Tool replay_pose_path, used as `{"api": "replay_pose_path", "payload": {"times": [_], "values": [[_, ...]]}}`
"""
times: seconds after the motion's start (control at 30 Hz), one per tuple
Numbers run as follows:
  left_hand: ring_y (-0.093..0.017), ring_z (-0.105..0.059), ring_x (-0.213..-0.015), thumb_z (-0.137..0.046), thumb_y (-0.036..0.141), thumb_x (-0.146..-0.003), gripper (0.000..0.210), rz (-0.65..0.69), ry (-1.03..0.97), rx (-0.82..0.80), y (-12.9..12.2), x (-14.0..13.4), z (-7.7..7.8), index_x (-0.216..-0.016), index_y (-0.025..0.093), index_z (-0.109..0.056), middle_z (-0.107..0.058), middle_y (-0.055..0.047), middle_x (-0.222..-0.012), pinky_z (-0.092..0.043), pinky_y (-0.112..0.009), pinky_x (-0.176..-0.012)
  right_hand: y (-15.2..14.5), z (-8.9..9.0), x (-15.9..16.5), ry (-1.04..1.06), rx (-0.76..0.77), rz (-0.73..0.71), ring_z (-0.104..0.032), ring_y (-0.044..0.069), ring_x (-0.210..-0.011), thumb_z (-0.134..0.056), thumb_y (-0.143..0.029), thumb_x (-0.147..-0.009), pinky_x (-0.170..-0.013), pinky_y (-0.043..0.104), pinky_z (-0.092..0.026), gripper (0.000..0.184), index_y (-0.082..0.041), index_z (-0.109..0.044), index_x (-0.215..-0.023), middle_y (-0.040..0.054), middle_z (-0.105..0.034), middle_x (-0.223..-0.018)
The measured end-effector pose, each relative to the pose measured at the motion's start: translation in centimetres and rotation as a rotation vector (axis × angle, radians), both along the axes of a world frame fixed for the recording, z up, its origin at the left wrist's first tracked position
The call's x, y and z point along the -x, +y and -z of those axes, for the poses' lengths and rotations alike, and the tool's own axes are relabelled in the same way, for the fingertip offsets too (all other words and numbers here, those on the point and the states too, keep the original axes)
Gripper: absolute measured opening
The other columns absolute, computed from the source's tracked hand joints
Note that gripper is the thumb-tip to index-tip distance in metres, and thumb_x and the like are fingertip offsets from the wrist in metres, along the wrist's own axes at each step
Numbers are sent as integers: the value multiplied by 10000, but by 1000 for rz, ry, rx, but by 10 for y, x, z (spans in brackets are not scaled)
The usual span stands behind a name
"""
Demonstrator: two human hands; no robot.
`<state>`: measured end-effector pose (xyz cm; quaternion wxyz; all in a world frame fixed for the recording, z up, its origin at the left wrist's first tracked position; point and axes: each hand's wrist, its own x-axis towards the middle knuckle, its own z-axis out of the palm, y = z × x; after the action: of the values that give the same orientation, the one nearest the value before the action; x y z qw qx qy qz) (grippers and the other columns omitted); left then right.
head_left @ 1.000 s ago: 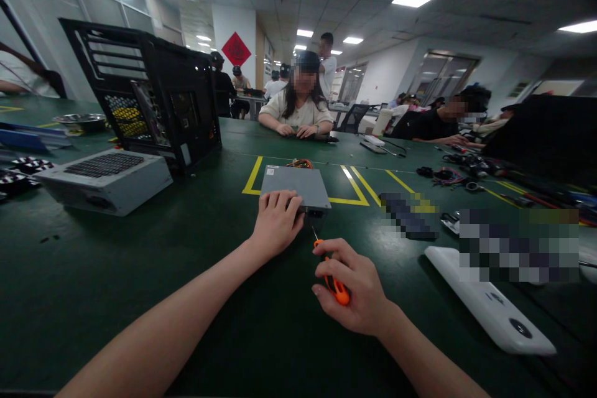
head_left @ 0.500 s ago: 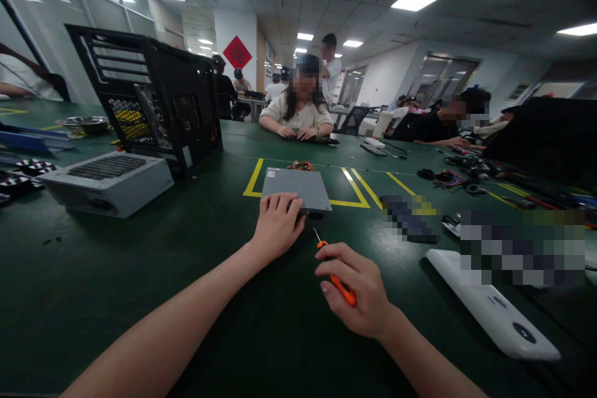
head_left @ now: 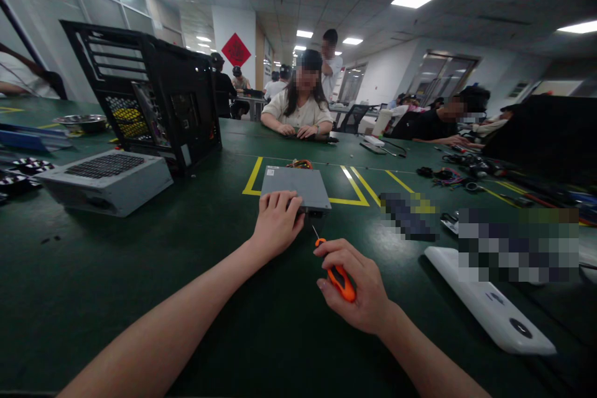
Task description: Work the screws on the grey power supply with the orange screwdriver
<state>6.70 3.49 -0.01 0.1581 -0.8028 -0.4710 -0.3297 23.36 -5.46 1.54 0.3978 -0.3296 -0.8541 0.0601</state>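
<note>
A flat grey power supply unit (head_left: 298, 185) lies on the green table, partly inside a yellow taped outline, with coloured wires (head_left: 299, 164) at its far side. My left hand (head_left: 278, 221) rests over its near left edge, fingers on top and thumb at the front face, gripping it. In my right hand (head_left: 357, 283) is a screwdriver (head_left: 344, 286) with an orange and black handle. Its thin shaft points up and left, the tip close to the unit's near face by the socket. Whether the tip touches the unit I cannot tell.
At left stand an open black computer case (head_left: 158, 93), a larger grey power supply (head_left: 109, 180) and a metal bowl (head_left: 81, 123). A white device (head_left: 489, 301) and a dark pixelated object (head_left: 408, 217) lie at right, cables (head_left: 443, 177) beyond. A person (head_left: 298, 102) sits opposite.
My right hand has shifted slightly with the screwdriver, whose handle has turned a little and whose tip is nearer the power supply unit. My left hand stays on the unit.
</note>
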Motion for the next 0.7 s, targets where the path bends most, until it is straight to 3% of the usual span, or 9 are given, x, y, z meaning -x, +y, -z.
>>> {"api": "replay_pose_path", "payload": {"times": [0.07,0.13,0.27,0.4,0.5,0.6,0.7], "values": [[-250,-416,-1026,-470,286,-805,270,-3,1,-2,0,0,1,-1053,190,-516,-510,-91,-1133,-297,-414,-871,-1,-1,0,-38,-37,16,-536,124,-675,-528,-220,-745,-595,277,-458,42,-184,-514,-760,67,-531,-938],[-250,-414,-1026,-469,288,-806,270,-7,4,-5,0,-1,1,-1052,189,-516,-508,-90,-1137,-296,-412,-873,0,0,-1,-41,-57,38,-523,112,-645,-510,-209,-756,-582,276,-450,42,-186,-538,-777,69,-519,-953],[-249,-417,-1020,-462,294,-810,267,-8,4,-8,0,-1,1,-1049,189,-514,-513,-88,-1130,-292,-416,-877,1,3,-2,73,-28,19,-546,162,-824,-524,-197,-751,-689,305,-472,191,-191,-461,-931,62,-534,-914],[-252,-416,-1017,-458,293,-811,266,-9,15,-12,-1,-1,-1,-1048,185,-513,-513,-90,-1130,-289,-419,-880,-1,2,-1,-37,-81,38,-536,124,-686,-534,-204,-747,-600,274,-458,49,-186,-494,-769,57,-527,-914],[-253,-417,-1011,-455,293,-813,270,-6,19,-7,-1,0,-2,-1053,183,-510,-511,-91,-1132,-291,-419,-876,-4,-1,1,-105,-160,116,-520,105,-631,-492,-200,-775,-566,270,-457,56,-176,-540,-789,73,-506,-950],[-253,-417,-1013,-449,300,-816,272,-9,13,2,-1,0,-1,-1055,185,-508,-507,-88,-1133,-292,-418,-875,-9,-2,4,-139,-199,249,-558,151,-760,-488,-195,-784,-608,276,-496,163,-149,-506,-940,103,-500,-968],[-249,-419,-1016,-449,299,-815,265,-5,10,9,-1,0,-1,-1049,188,-508,-504,-88,-1131,-292,-416,-876,-14,-2,6,-166,-201,397,-563,176,-830,-477,-176,-790,-656,294,-517,178,-138,-476,-964,118,-508,-982]]}}
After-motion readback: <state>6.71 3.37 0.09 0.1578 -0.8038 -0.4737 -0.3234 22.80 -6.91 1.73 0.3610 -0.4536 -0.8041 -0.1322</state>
